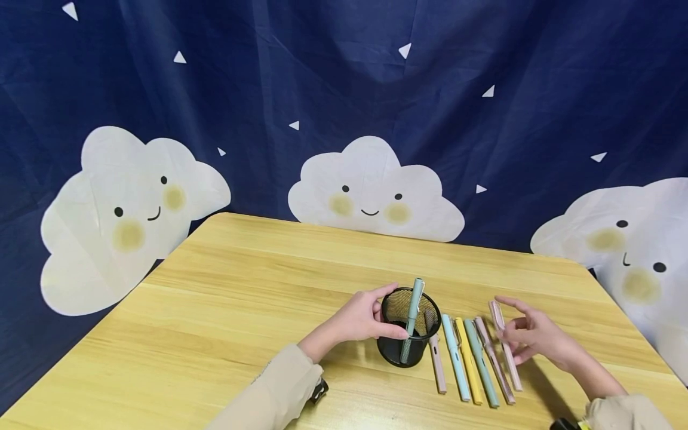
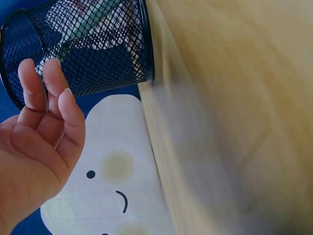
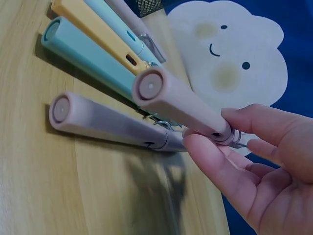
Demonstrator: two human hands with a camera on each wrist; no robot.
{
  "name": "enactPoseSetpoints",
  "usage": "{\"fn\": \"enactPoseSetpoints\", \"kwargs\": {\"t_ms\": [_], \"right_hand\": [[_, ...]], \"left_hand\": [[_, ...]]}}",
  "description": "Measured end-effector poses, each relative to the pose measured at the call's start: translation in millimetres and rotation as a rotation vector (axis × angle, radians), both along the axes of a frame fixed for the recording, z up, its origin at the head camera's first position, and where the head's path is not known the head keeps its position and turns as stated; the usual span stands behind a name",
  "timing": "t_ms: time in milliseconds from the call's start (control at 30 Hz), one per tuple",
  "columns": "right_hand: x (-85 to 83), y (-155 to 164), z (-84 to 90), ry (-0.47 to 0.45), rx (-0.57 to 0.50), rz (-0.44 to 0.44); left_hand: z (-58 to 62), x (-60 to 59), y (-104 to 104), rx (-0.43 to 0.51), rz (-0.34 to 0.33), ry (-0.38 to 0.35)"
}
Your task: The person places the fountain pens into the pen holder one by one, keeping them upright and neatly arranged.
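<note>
My left hand (image 1: pixel 361 318) holds the black mesh pen cup (image 1: pixel 395 353) by its rim, thumb at the front and index finger at the back. Inside the cup a grey-green pen (image 1: pixel 414 307) leans upright, its clip end above the rim. At the right, my right hand (image 1: pixel 543 337) pinches a pale pink pen (image 3: pixel 181 105) between thumb and fingers; the right wrist view shows it raised over the others. Beside the cup lie a pink pen (image 1: pixel 438 367), a light blue pen (image 1: pixel 455 358), a yellow pen (image 1: pixel 469 361), a teal pen (image 1: pixel 482 364) and a mauve pen (image 1: pixel 494 361).
All this stands on a light wooden table (image 1: pixel 242 286). Behind its far edge hangs a dark blue curtain (image 1: pixel 344 77) printed with white smiling clouds. The pens lie side by side just right of the cup.
</note>
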State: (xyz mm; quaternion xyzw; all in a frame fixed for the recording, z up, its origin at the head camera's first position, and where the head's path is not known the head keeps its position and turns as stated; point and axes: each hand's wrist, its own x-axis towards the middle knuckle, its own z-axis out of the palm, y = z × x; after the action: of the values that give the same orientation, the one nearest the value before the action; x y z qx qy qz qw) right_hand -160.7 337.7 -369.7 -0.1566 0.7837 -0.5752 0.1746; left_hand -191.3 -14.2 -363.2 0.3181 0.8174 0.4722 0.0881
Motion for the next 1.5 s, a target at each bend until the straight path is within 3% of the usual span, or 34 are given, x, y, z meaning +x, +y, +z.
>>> {"fn": "enactPoseSetpoints", "kwargs": {"t_ms": [367,900,1500], "right_hand": [[-0.2,-8.4,2.0,0.087,-0.077,0.031],[-4.6,-26.0,3.0,0.228,-0.094,-0.119],[-10.9,-50.5,22.5,0.265,-0.351,-0.164]], "left_hand": [[-1.9,0.1,0.5,-0.010,0.009,-0.008],[-3.9,-0.5,0.5,-0.007,0.003,-0.007],[-0.6,-0.2,-0.4,0.008,-0.006,-0.015]]}}
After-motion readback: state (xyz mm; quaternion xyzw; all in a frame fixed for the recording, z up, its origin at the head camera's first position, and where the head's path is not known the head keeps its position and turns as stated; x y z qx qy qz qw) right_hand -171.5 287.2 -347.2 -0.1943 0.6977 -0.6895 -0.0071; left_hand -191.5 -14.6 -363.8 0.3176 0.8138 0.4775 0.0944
